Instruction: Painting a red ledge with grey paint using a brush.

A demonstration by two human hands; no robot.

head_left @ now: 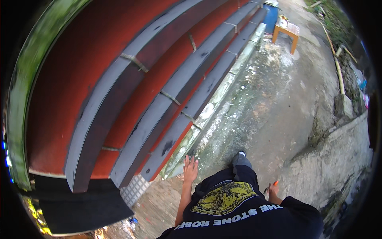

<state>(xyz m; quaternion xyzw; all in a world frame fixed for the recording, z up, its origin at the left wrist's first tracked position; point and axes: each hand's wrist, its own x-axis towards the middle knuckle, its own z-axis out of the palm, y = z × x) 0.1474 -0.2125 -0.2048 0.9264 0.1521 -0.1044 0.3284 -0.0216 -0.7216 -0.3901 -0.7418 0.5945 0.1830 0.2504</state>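
L hand (190, 169): spreading fingers nr grey ledges (143, 125)
R hand (273, 190): gripping orange-tipped item (276, 183), rt of ledges
Ledges: done/left not showing

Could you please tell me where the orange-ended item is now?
The orange-ended item is in the right hand, in the lower right of the head view, just right of the dark trousers.

Ahead of the bare left hand (190, 170), open air lies over the stained grey concrete path (274, 127) — long grey-and-maroon beams (147, 119) block leftward, a rough grey concrete ledge (338, 147) rightward. Farther stand a blue cylindrical barrel (271, 18) and small orange-legged table (288, 28) — room lies to their right.
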